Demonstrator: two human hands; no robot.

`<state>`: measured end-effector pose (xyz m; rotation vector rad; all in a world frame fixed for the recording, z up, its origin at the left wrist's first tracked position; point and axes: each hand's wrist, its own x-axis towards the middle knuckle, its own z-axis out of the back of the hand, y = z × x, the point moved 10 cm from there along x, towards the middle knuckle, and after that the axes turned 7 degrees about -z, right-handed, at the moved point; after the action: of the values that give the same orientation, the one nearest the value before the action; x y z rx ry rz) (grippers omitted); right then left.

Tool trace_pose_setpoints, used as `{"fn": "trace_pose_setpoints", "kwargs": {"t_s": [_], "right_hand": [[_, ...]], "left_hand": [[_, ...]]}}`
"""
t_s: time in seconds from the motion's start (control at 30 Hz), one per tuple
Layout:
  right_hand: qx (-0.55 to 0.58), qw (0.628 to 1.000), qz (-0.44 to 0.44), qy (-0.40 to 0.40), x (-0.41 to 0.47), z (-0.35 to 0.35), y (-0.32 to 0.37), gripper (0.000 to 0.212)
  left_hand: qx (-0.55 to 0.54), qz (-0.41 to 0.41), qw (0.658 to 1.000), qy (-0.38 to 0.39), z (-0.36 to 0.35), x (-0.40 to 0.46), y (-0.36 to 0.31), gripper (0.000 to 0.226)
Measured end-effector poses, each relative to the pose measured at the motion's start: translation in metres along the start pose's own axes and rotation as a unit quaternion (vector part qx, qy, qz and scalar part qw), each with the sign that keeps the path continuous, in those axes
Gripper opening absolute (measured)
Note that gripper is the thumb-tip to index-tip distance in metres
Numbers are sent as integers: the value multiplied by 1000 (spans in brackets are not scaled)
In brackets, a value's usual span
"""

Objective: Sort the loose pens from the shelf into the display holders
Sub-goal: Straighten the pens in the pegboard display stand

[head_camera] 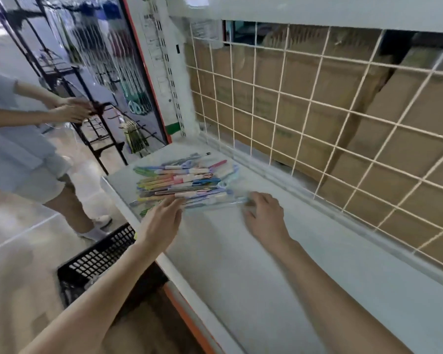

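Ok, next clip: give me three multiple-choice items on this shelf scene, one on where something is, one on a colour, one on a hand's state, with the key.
1. Where does the pile of pens lie?
A. At the far left end of the white shelf
B. In the basket on the floor
C. Hung on the wire grid

2. What colour is the basket on the floor below the shelf?
A. White
B. Black
C. Orange

3. How is the left hand?
A. Closed around one pen
B. Hanging at the person's side
C. Fingers straight, reaching to the near edge of the pile

Key: 1 A, the pens are heaped on the shelf surface by its left end. 2 B, its lattice walls are black. 3 C, the fingers lie extended at the pile's edge with nothing gripped; the right hand rests at the pile's other end.
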<state>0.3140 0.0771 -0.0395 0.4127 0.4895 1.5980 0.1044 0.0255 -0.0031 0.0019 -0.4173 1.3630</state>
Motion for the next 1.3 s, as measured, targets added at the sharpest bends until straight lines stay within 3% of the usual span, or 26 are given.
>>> {"fn": "trace_pose_setpoints", "kwargs": {"t_s": [0.23,0.5,0.7,0.9,1.0,1.1,1.3], "right_hand": [[21,1000,13,-3,24,-5,7,29],[151,988,5,0,14,7,7,24],[245,968,-50,-33,4,19,-5,36],[385,915,-111,-40,-14,16,-14,21],[438,887,-131,-73,-25,21,-20,20],[477,861,-159,-77,-36,20,-24,32],[586,787,-160,-104,-78,37,-21,14]], "left_hand": [[-2,-58,998,-4,-5,17,4,21],[-7,-118,993,30,-9,24,3,17],[-113,-61,992,1,5,24,13,12],[-250,-14,968,0,11,23,18,11],[-360,39,932,21,5,19,20,16],[-459,106,881,48,-2,6,14,20],[-593,124,791,86,-11,-19,-17,21]]}}
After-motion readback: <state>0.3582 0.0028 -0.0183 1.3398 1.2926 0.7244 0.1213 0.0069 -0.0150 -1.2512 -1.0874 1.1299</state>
